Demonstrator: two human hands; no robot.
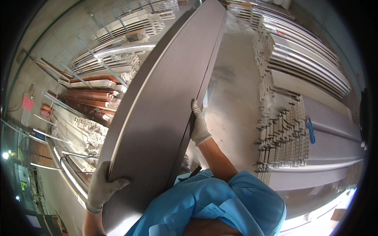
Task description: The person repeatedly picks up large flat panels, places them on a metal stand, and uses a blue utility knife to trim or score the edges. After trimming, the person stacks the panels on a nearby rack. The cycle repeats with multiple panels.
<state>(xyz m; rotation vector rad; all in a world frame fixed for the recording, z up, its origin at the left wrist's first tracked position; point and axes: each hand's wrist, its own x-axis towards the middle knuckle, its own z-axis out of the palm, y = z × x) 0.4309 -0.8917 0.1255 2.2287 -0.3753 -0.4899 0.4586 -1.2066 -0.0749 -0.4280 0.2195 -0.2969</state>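
Note:
A long grey-brown panel [157,98] with a fine wood-like grain runs from my lap up to the far top of the view. Its left side carries a pale edge line, and a narrow groove follows the right side. My left hand [103,188], in a light grey work glove, grips the near left edge, thumb lying on the face. My right hand [200,125], gloved alike, holds the right edge farther along; most of its fingers are hidden behind the panel. Blue clothing and my bare forearms show at the bottom.
To the right, stacked grey panels [330,129] have toothed-looking ends, with a blue tool [311,131] on them. White and reddish-brown profiles [92,98] lie on metal racks at the left. Concrete floor [232,90] stretches between. A red fire extinguisher [46,110] stands far left.

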